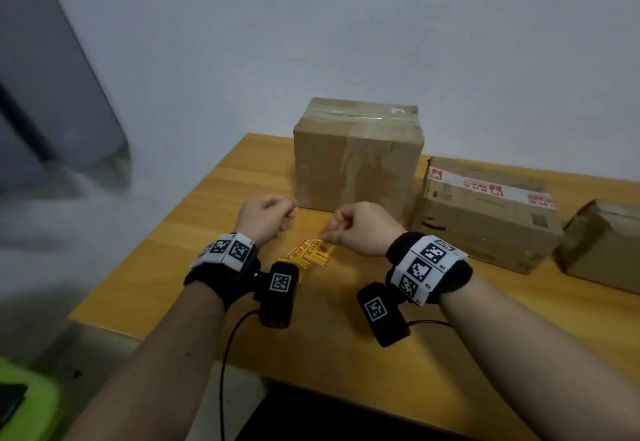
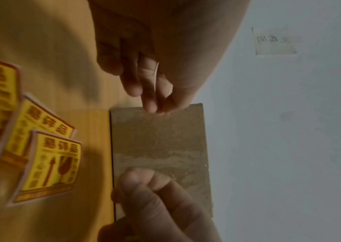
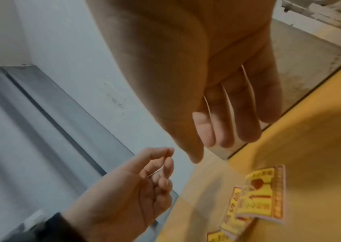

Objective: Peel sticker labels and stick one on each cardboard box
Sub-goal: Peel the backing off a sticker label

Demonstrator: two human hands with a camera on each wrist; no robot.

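Several yellow sticker labels (image 1: 311,253) lie in a loose overlapping pile on the wooden table (image 1: 346,347); the top one curls up (image 3: 262,193). Behind them stands a tall taped cardboard box (image 1: 356,163) (image 2: 159,139). To its right are a flat box (image 1: 485,218) with red-and-white tape and a third box (image 1: 602,246) at the edge of view. No label shows on any box. My left hand (image 1: 289,213) (image 3: 165,163) hovers left of the pile, fingers loosely curled, with nothing seen in it. My right hand (image 1: 330,229) (image 3: 217,139) hangs just above the pile with relaxed fingers, holding nothing.
A white wall runs behind the table, with a grey door panel (image 1: 52,94) at the left. A green object (image 1: 24,402) sits on the floor at the lower left. A cable (image 1: 228,347) hangs from my left wrist camera over the table's front edge.
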